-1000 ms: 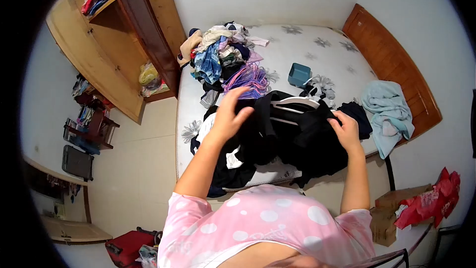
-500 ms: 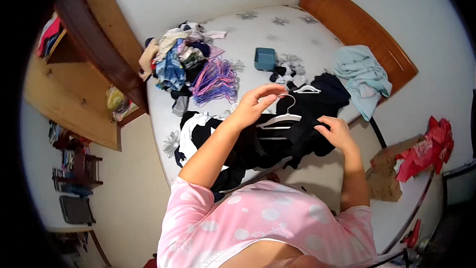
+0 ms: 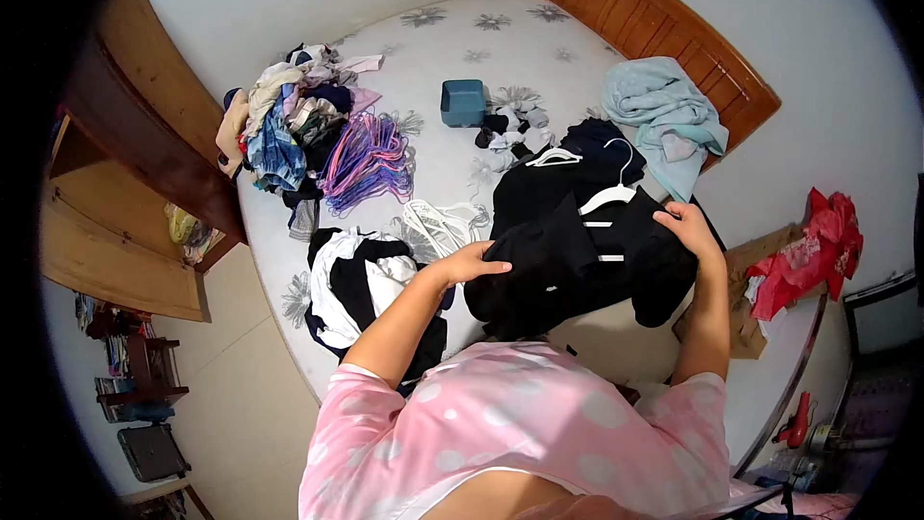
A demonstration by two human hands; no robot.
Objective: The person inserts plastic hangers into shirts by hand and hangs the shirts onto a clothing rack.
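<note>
A black collared shirt (image 3: 549, 274) is spread out in front of me with a white hanger (image 3: 608, 198) in its neck opening, the hook pointing away from me. My left hand (image 3: 470, 263) pinches the shirt at its left edge. On the other side, my right hand (image 3: 685, 227) grips the cloth near the right shoulder, thumb on top. Past the shirt lie more dark clothes (image 3: 602, 146) with another white hanger (image 3: 554, 157) on them. Several white hangers (image 3: 438, 226) rest on the mattress just beyond my left hand.
A pile of mixed clothes (image 3: 279, 135) and many purple hangers (image 3: 371, 162) lie at the bed's left. Black and white garments (image 3: 361, 279) are nearer. Farther back are a teal bin (image 3: 463, 102), socks (image 3: 515, 127) and a light blue blanket (image 3: 664, 106). Right: a cardboard box (image 3: 746, 323).
My left hand has left the hanger's hook and now holds the shirt's left side. The shirt is spread wider, and the hanger has shifted right and away. The view has shifted too.
</note>
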